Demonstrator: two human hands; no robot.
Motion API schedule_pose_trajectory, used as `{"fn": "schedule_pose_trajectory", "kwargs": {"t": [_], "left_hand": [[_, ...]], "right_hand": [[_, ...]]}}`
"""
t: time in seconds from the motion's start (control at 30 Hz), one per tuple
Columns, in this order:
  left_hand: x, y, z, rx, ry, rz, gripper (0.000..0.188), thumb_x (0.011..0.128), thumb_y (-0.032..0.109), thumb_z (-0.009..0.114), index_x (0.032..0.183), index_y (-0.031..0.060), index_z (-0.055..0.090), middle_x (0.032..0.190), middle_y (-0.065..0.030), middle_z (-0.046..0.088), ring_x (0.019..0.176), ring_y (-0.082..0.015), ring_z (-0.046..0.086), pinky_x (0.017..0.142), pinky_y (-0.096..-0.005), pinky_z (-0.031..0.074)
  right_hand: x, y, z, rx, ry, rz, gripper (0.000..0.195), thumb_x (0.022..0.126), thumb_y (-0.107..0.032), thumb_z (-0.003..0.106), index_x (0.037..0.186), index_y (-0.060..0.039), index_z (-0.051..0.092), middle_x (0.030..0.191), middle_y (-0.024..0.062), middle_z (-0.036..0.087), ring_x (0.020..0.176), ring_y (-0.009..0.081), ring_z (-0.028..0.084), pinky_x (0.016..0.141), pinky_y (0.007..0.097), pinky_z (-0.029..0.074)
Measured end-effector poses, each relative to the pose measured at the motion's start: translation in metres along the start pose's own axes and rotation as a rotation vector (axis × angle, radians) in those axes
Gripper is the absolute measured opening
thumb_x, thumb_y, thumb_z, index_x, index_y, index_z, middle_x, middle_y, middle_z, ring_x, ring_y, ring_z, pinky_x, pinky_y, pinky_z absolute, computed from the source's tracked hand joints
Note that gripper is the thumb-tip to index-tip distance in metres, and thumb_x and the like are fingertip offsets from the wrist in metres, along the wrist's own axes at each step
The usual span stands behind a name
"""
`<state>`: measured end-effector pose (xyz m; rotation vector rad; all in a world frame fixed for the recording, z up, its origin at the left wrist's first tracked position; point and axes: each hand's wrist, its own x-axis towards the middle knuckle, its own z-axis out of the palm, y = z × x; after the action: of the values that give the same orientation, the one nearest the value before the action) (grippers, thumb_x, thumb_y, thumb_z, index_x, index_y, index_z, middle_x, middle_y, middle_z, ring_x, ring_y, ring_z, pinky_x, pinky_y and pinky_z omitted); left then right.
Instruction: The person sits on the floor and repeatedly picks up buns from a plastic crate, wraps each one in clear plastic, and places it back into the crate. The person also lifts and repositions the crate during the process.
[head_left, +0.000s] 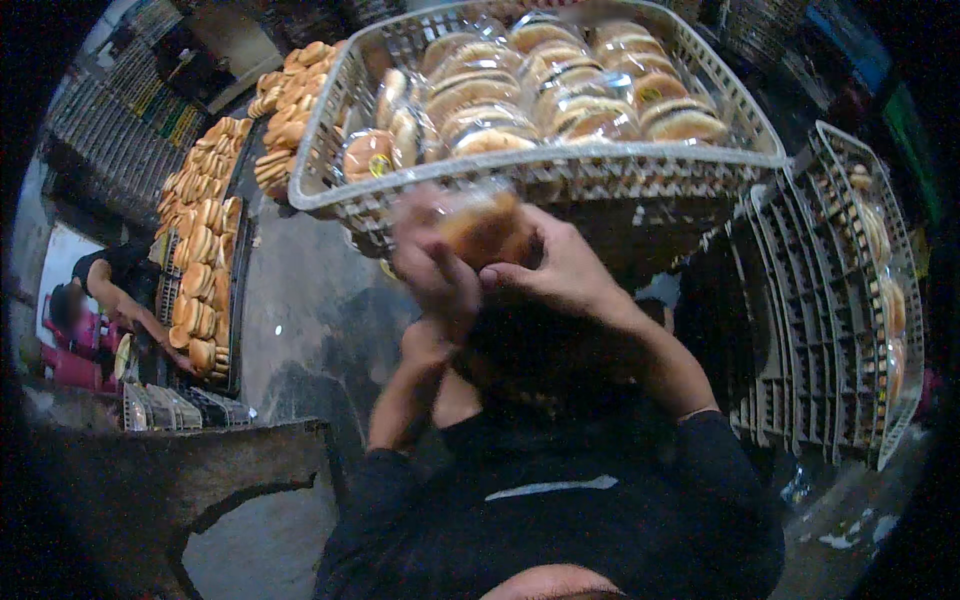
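Between my two hands is a round bread bun (487, 229) in clear plastic wrap, blurred by motion. My left hand (435, 255) is at the bun's left side, its fingers blurred. On the other side, my right hand (551, 255) grips the bun with thumb and fingers. Just beyond them stands a pale plastic crate (540, 163) with rows of wrapped, filled buns (592, 118) lying in it. My hands are in front of the crate's near wall.
Unwrapped buns (199, 251) are laid in trays at the left, where a co-worker (124, 300) reaches in with one arm. A stack of plastic crates (802, 322) stands at the right, the top one holding wrapped buns (892, 307). A dark board (255, 442) lies at lower left.
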<state>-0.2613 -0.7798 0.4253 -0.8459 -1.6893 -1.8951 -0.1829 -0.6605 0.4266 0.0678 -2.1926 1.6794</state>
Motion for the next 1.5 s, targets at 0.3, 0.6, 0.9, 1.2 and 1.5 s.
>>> {"fn": "schedule_pose_trajectory", "kwargs": {"t": [0.3, 0.6, 0.9, 1.2, 1.5], "left_hand": [[0.259, -0.091, 0.008, 1.062, -0.219, -0.188, 0.069, 0.079, 0.061, 0.034, 0.105, -0.0012, 0.049, 0.111, -0.0213, 0.049, 0.106, -0.0389, 0.043, 0.087, -0.0442, 0.035], [0.136, 0.026, 0.004, 0.138, -0.563, -0.264, 0.041, 0.081, 0.037, 0.051, 0.071, -0.0015, 0.060, 0.062, -0.0082, 0.058, 0.058, -0.0150, 0.054, 0.053, -0.0293, 0.041], [-0.001, 0.051, 0.010, -0.959, -0.266, -0.719, 0.069, 0.073, 0.016, 0.064, 0.127, 0.0000, 0.024, 0.118, -0.0130, 0.044, 0.108, -0.0239, 0.044, 0.093, -0.0354, 0.033], [-0.099, 0.027, -0.035, -0.618, -0.815, -0.708, 0.075, 0.069, 0.009, 0.066, 0.129, 0.0001, 0.021, 0.125, -0.0117, 0.036, 0.115, -0.0208, 0.036, 0.097, -0.0323, 0.028], [-0.095, 0.012, -0.033, -0.987, -0.530, -1.004, 0.083, 0.066, 0.026, 0.070, 0.129, -0.0014, 0.022, 0.123, -0.0154, 0.039, 0.114, -0.0212, 0.038, 0.095, -0.0354, 0.030]], "right_hand": [[0.154, -0.055, -0.045, -1.089, -0.216, -0.230, 0.042, 0.074, -0.030, 0.059, 0.100, 0.0011, 0.052, 0.082, 0.0208, 0.059, 0.078, 0.0347, 0.057, 0.068, 0.0411, 0.043], [0.139, -0.078, -0.081, -1.309, -0.396, -0.021, 0.024, 0.074, -0.023, 0.056, 0.077, 0.0007, 0.060, 0.080, 0.0196, 0.058, 0.076, 0.0327, 0.056, 0.067, 0.0404, 0.043], [-0.021, -0.122, -0.044, -0.484, 0.193, -0.414, 0.050, 0.070, -0.038, 0.063, 0.099, 0.0019, 0.053, 0.104, 0.0159, 0.054, 0.103, 0.0292, 0.048, 0.088, 0.0373, 0.035], [-0.113, -0.019, -0.005, -0.368, 0.498, -0.016, 0.010, 0.077, -0.009, 0.058, 0.079, 0.0006, 0.059, 0.074, 0.0082, 0.059, 0.070, 0.0177, 0.055, 0.066, 0.0265, 0.043], [-0.109, 0.000, -0.009, 0.648, 0.143, 0.167, 0.019, 0.085, -0.018, 0.049, 0.077, -0.0009, 0.048, 0.074, 0.0031, 0.049, 0.068, 0.0108, 0.046, 0.061, 0.0210, 0.038]]}}
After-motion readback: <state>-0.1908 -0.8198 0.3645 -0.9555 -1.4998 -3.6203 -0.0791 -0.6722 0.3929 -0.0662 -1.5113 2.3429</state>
